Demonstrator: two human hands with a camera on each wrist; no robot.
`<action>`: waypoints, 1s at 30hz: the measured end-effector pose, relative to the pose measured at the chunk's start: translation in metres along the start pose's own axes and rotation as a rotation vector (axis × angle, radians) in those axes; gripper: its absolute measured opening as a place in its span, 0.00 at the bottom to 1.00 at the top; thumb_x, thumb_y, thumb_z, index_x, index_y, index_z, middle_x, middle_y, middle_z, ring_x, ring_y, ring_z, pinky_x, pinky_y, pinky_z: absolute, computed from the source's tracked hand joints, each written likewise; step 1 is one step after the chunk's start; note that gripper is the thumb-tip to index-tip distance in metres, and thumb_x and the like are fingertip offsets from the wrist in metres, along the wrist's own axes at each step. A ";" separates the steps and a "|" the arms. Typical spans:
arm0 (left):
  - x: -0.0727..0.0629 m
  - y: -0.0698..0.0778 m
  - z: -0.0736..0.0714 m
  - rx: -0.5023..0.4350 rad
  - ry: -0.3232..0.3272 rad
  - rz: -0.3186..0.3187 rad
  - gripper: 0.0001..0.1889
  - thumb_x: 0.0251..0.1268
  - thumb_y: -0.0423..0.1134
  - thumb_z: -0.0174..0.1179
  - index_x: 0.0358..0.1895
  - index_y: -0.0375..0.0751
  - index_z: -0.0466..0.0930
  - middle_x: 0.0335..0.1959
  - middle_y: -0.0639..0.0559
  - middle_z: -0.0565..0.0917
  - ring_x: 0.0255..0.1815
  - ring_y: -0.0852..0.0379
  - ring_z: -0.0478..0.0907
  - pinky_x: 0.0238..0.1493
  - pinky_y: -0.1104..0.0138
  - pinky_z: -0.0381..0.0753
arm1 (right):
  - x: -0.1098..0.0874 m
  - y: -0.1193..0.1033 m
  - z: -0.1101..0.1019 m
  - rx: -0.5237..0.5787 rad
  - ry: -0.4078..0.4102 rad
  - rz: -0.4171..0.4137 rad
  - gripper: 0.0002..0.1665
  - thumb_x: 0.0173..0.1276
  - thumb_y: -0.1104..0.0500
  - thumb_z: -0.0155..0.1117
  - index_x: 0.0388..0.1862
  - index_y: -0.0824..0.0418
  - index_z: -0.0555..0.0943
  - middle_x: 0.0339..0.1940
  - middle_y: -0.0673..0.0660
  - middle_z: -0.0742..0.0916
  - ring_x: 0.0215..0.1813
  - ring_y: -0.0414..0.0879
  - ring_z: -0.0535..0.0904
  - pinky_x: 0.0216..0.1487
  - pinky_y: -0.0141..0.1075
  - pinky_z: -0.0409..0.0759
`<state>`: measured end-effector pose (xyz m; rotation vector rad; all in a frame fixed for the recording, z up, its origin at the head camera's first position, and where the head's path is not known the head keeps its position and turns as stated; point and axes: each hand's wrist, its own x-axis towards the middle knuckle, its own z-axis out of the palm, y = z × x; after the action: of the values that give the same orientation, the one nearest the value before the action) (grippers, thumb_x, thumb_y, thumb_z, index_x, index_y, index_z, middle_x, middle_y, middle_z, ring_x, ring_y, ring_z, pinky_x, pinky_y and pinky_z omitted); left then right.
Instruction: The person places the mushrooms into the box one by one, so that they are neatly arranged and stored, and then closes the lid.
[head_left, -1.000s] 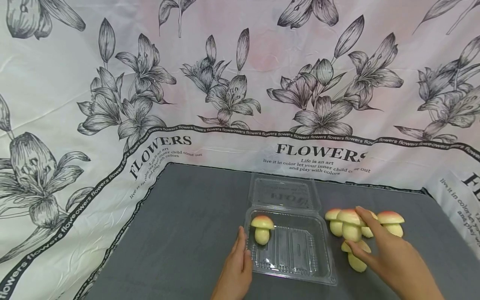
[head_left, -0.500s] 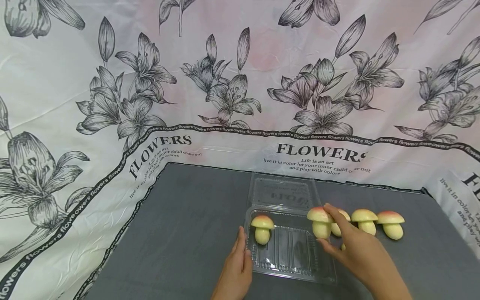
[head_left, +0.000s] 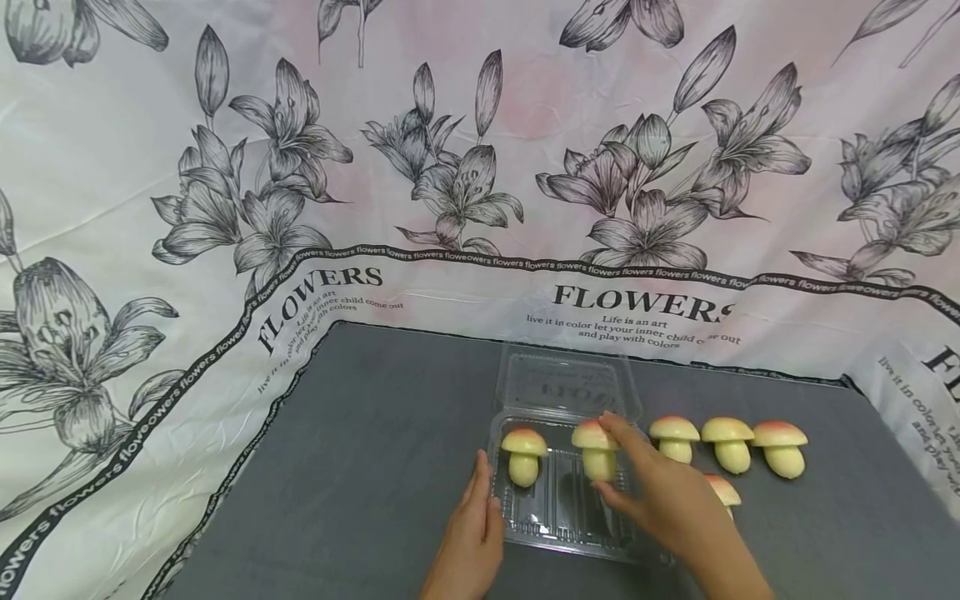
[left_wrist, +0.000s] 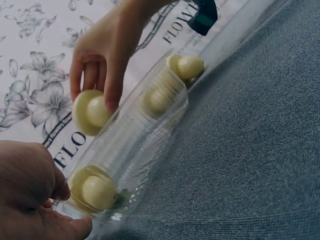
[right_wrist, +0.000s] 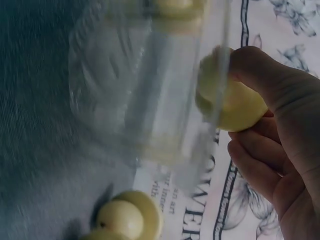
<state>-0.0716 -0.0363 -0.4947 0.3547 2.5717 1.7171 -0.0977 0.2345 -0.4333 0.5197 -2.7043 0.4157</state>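
Observation:
A clear plastic box [head_left: 555, 543] with its lid [head_left: 566, 387] folded back lies on the grey surface. Inside, at the left, sits a toy mushroom [head_left: 523, 458] with a red-yellow cap and pale stem. My left hand [head_left: 467, 533] holds the box at its left side; the left wrist view shows its fingers at the rim. Between thumb and fingers, my right hand [head_left: 678, 500] pinches another toy mushroom [head_left: 597, 458]. In the left wrist view that held mushroom [left_wrist: 92, 112] is above the box's rim, tilted.
Three mushrooms stand in a row right of the box: one [head_left: 675, 439], a middle one [head_left: 729, 444] and a right one [head_left: 782, 448]. Another mushroom [head_left: 723, 492] is partly hidden behind my right hand. A flower-printed cloth [head_left: 450, 325] borders the grey surface [head_left: 360, 467].
My right hand has lifted a mushroom from the group at the right and carried it left over the box. The left hand stays at the box's side.

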 end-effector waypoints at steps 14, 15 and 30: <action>0.003 -0.004 0.000 0.014 -0.004 -0.007 0.34 0.85 0.31 0.47 0.85 0.30 0.44 0.84 0.34 0.56 0.83 0.39 0.57 0.78 0.40 0.57 | 0.003 -0.011 0.024 -0.003 -0.038 -0.010 0.52 0.56 0.49 0.87 0.76 0.47 0.70 0.46 0.57 0.91 0.16 0.30 0.59 0.15 0.27 0.60; 0.003 -0.004 0.000 0.017 -0.001 -0.007 0.34 0.85 0.31 0.47 0.85 0.30 0.45 0.84 0.34 0.56 0.83 0.40 0.57 0.78 0.40 0.56 | 0.003 -0.010 0.025 0.002 -0.036 -0.014 0.52 0.56 0.49 0.88 0.76 0.48 0.70 0.46 0.57 0.91 0.16 0.30 0.60 0.15 0.28 0.61; 0.001 -0.001 0.001 0.023 0.015 0.004 0.34 0.84 0.31 0.49 0.85 0.30 0.46 0.82 0.34 0.61 0.82 0.39 0.60 0.78 0.40 0.58 | 0.000 -0.005 0.046 -0.045 0.032 -0.091 0.53 0.50 0.50 0.90 0.74 0.56 0.75 0.63 0.60 0.88 0.21 0.42 0.81 0.18 0.31 0.74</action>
<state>-0.0730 -0.0356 -0.4963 0.3492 2.6046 1.6999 -0.1091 0.2144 -0.4737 0.6148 -2.6406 0.3347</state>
